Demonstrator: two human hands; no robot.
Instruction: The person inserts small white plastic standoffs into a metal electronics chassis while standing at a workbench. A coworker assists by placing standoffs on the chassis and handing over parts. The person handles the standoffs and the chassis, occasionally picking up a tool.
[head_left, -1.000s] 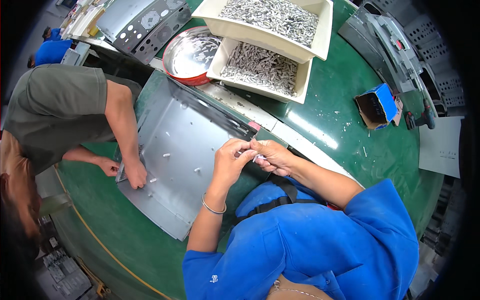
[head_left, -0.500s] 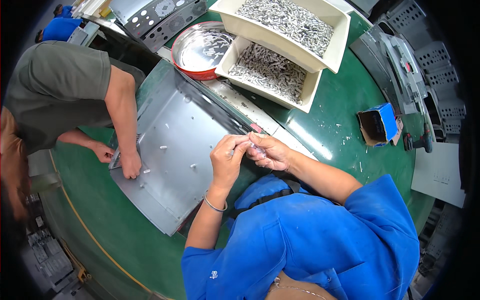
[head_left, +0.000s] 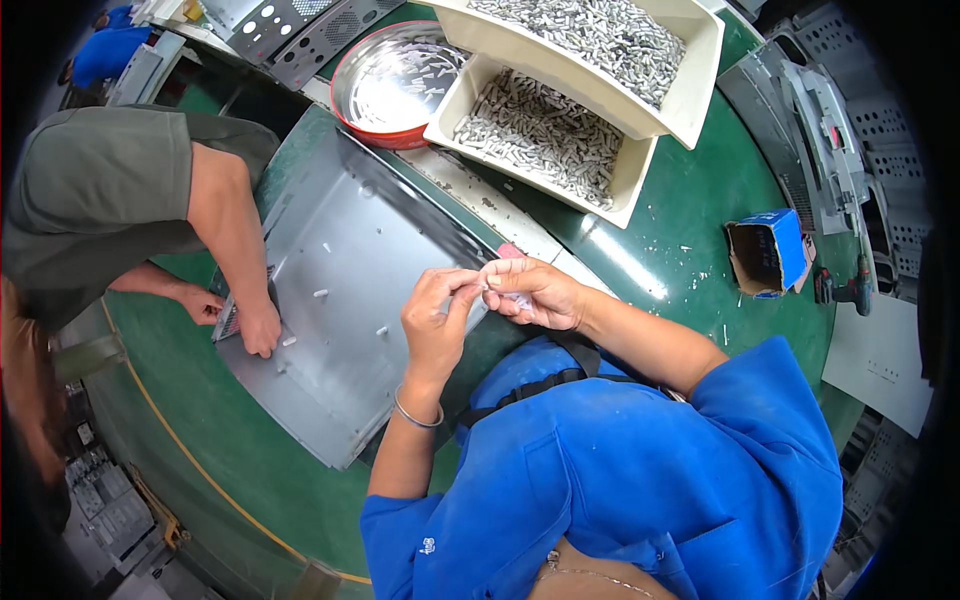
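A glossy green tabletop point(head_left: 685, 225) carries two cream bins point(head_left: 637, 172) of small pieces, a round red-sided steel bowl point(head_left: 395, 140) and an open blue box point(head_left: 790, 252); perforated metal casings point(head_left: 335, 45) crowd the workshop behind. A co-worker's hand point(head_left: 260, 328) rests on a grey metal panel point(head_left: 340, 370). Beside its right corner, the right hand point(head_left: 540, 290) curls around white pieces point(head_left: 521, 300), and the left hand point(head_left: 435, 315) brings thumb and forefinger together against its fingertips; whatever sits there, and which way it points, is too small to tell. One loose white plug point(head_left: 321, 293) lies on the panel, its long axis roughly left to right.
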